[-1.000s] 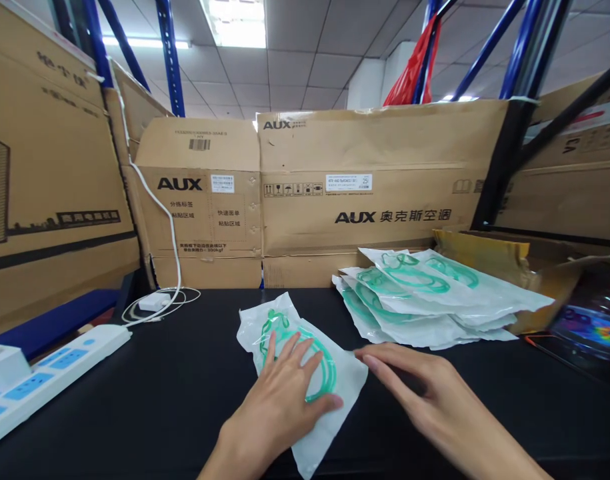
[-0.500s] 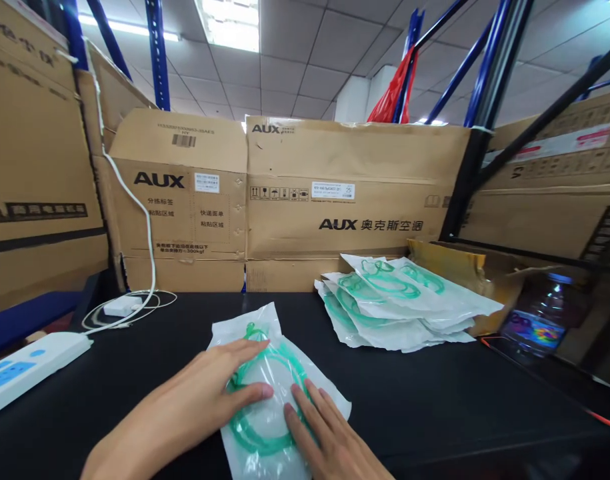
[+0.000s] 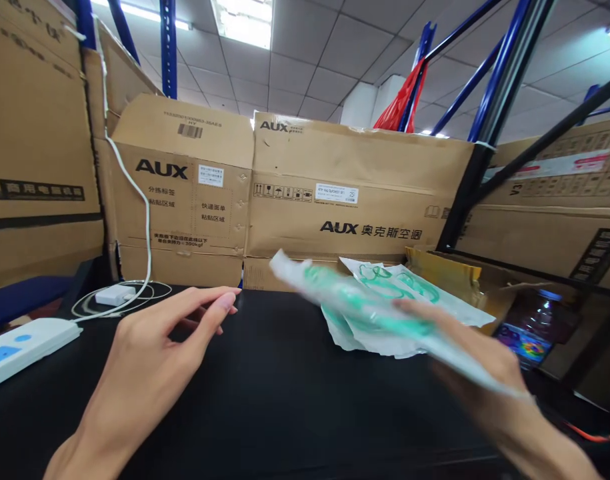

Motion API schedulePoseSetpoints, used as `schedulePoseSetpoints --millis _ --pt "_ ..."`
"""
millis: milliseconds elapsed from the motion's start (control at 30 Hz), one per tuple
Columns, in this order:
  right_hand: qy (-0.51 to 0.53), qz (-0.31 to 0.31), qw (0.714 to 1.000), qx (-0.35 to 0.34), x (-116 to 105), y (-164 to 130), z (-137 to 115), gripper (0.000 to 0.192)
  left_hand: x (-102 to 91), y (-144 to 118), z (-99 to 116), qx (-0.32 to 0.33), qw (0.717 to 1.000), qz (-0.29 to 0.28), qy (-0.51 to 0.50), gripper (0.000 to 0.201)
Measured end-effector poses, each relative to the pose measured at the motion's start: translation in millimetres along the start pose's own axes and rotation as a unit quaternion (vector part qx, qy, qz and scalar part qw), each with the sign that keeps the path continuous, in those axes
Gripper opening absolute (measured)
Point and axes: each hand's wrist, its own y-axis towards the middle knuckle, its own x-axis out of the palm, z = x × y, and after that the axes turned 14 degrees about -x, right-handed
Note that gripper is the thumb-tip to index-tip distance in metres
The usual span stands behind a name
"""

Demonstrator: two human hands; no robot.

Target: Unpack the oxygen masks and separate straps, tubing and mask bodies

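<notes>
My right hand [image 3: 479, 373] holds a clear plastic packet with green tubing [image 3: 365, 310] lifted off the black table [image 3: 285, 400], blurred by motion, over the stack of similar packets [image 3: 415, 283] at the right. My left hand [image 3: 149, 367] hovers above the table at the left with its fingers apart and nothing in it.
AUX cardboard boxes [image 3: 335, 193] wall off the back and left. A white power strip [image 3: 19, 343] and a white charger with its cable [image 3: 115, 293] lie at the left. An open cardboard box [image 3: 465, 273], a water bottle [image 3: 529, 327] and dark shelf posts [image 3: 465, 193] stand at the right.
My right hand has picked the packet up off the table and swung it right toward the stack. My left hand has come off the packet and lifted to the left.
</notes>
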Motion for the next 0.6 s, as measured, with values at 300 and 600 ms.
schedulePoseSetpoints --millis 300,600 --pt "-0.357 -0.074 0.931 -0.008 -22 43 142 0.050 15.0 1 -3 0.010 0.994 -0.109 0.022 0.031" --pt "-0.365 -0.202 0.909 0.010 -11 23 214 0.026 21.2 1 -7 -0.017 0.984 -0.172 0.049 0.034"
